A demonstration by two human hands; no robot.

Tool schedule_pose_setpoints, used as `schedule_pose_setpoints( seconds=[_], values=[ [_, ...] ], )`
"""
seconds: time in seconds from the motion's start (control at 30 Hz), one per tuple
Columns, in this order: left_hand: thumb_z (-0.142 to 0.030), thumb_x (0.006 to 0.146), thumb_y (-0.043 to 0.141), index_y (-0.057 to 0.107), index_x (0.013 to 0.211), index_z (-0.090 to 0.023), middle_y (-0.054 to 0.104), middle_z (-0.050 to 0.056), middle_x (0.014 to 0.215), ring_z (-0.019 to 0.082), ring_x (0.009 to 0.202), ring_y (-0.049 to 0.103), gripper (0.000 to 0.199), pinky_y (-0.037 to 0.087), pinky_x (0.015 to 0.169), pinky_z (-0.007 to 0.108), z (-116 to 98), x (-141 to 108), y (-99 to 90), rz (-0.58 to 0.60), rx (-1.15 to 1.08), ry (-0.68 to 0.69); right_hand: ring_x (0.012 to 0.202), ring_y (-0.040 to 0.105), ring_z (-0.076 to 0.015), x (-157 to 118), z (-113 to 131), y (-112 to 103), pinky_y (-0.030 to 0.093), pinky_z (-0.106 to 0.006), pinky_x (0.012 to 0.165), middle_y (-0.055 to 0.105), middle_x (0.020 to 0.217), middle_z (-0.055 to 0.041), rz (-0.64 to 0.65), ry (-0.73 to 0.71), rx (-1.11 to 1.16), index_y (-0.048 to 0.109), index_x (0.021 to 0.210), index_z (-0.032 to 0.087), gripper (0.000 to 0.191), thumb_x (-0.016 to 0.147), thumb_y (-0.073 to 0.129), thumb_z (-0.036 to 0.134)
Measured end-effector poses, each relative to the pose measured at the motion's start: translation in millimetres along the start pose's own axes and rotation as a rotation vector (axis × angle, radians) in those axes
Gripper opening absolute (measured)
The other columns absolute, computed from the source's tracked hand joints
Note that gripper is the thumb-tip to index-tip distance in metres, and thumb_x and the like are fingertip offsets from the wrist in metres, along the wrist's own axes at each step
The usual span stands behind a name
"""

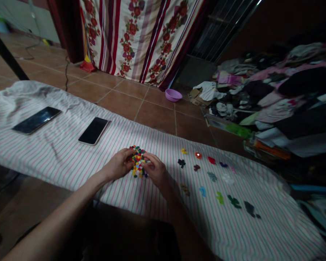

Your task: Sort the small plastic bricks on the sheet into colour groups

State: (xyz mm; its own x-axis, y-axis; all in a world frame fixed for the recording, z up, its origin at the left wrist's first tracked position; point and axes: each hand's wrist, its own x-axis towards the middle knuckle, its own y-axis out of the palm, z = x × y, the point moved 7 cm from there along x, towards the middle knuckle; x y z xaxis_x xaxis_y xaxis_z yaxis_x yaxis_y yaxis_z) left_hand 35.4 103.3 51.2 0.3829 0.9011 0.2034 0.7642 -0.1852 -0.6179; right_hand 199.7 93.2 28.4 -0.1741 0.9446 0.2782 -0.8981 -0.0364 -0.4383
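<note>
A heap of small multicoloured pieces [138, 159] lies on a striped cloth, too small to tell their exact kind. My left hand [119, 164] rests at the heap's left edge, its fingers curved over the pieces and the thumb apart from them. From the right side my right hand [156, 170] reaches into the same heap, thumb and fingers spaced. No piece shows clearly between the fingers of either hand. To the right lie little groups sorted by colour, among them yellow pieces [184, 151], black pieces [182, 163], light blue pieces [203, 191] and dark green pieces [234, 201].
Two phones, one dark phone [37, 120] and another phone [93, 131], lie left on the striped cloth [125, 127]. Beyond are a tiled floor, a purple basin [173, 95], a flowered curtain [141, 36] and piled clothes [271, 87].
</note>
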Motion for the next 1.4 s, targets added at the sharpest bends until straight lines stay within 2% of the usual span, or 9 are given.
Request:
schedule_pose_setpoints(
  seconds=[0.13,0.27,0.43,0.53,0.6,0.77,0.93,1.23,1.4],
  values=[
    [-0.016,0.079,0.051,0.06,0.116,-0.02,0.064,0.008,0.118,0.017,0.102,0.062,0.039,0.051,0.091,0.034,-4,0,-4.2,-0.043,-0.038,0.013,0.11,0.062,-0.0209,2,1,1,0.058,-0.032,0.084,0.062,0.123,-0.0103,-0.012,-0.002,0.071,0.067,0.112,0.022,0.031,0.086,0.057,0.036],
    [-0.024,0.082,0.052,0.06,0.118,-0.023,0.063,0.006,0.118,0.017,0.103,0.06,0.036,0.05,0.092,0.034,-1,-1,-11.9,-0.025,0.041,0.0,0.114,0.06,-0.0208,4,11,-5,0.047,-0.04,0.102,0.066,0.119,-0.0086,-0.053,-0.069,0.018,0.069,0.107,0.023,0.028,0.09,0.051,0.033],
    [-0.049,0.081,0.057,0.06,0.117,-0.022,0.062,0.009,0.108,0.025,0.104,0.057,0.045,0.05,0.088,0.041,13,-6,-26.4,0.027,0.399,-0.111,0.106,0.061,-0.022,3,21,-11,0.05,-0.039,0.093,0.068,0.11,-0.0087,-0.021,-0.071,-0.283,0.07,0.107,0.022,0.025,0.088,0.055,0.03],
    [-0.057,0.077,0.06,0.055,0.123,-0.021,0.06,0.01,0.11,0.026,0.103,0.057,0.058,0.05,0.085,0.041,16,-9,-21.9,0.119,0.474,-0.151,0.099,0.06,-0.0236,1,20,-14,0.049,-0.04,0.09,0.068,0.103,-0.0084,-0.021,-0.022,-0.498,0.068,0.111,0.023,0.031,0.083,0.064,0.035],
    [-0.055,0.076,0.063,0.05,0.128,-0.023,0.057,0.011,0.117,0.026,0.106,0.056,0.062,0.05,0.085,0.04,12,-9,-15.1,0.136,0.495,-0.122,0.1,0.059,-0.0237,1,19,-10,0.049,-0.039,0.091,0.067,0.105,-0.0084,0.005,-0.01,-0.533,0.066,0.115,0.023,0.035,0.083,0.064,0.036],
    [-0.042,0.079,0.062,0.043,0.135,-0.019,0.054,0.013,0.121,0.027,0.109,0.053,0.064,0.049,0.088,0.04,1,-1,5.3,0.139,0.494,-0.05,0.105,0.059,-0.0233,5,20,9,0.047,-0.041,0.095,0.066,0.114,-0.0092,0.029,-0.058,-0.447,0.06,0.122,0.02,0.036,0.087,0.052,0.025],
    [-0.034,0.082,0.054,0.049,0.129,-0.019,0.059,0.01,0.111,0.024,0.103,0.054,0.049,0.048,0.09,0.04,-4,7,11.4,0.093,0.457,-0.018,0.103,0.061,-0.0205,10,21,16,0.05,-0.038,0.093,0.067,0.113,-0.0079,0.0,-0.045,-0.302,0.06,0.121,0.02,0.038,0.085,0.048,0.018],
    [-0.019,0.082,0.051,0.057,0.121,-0.019,0.064,0.007,0.105,0.019,0.096,0.058,0.04,0.049,0.089,0.036,-1,15,2.5,0.029,0.186,-0.072,0.105,0.064,-0.0175,12,18,4,0.05,-0.036,0.096,0.069,0.111,-0.0059,-0.058,-0.004,-0.069,0.065,0.114,0.022,0.032,0.091,0.043,0.025],
    [-0.022,0.083,0.051,0.059,0.119,-0.02,0.065,0.005,0.1,0.015,0.087,0.059,0.036,0.049,0.082,0.031,2,10,-11.4,0.033,0.126,-0.083,0.095,0.065,-0.0168,10,22,-8,0.055,-0.03,0.082,0.069,0.107,-0.0059,-0.083,-0.006,-0.079,0.068,0.109,0.023,0.029,0.089,0.047,0.029]
  ],
)
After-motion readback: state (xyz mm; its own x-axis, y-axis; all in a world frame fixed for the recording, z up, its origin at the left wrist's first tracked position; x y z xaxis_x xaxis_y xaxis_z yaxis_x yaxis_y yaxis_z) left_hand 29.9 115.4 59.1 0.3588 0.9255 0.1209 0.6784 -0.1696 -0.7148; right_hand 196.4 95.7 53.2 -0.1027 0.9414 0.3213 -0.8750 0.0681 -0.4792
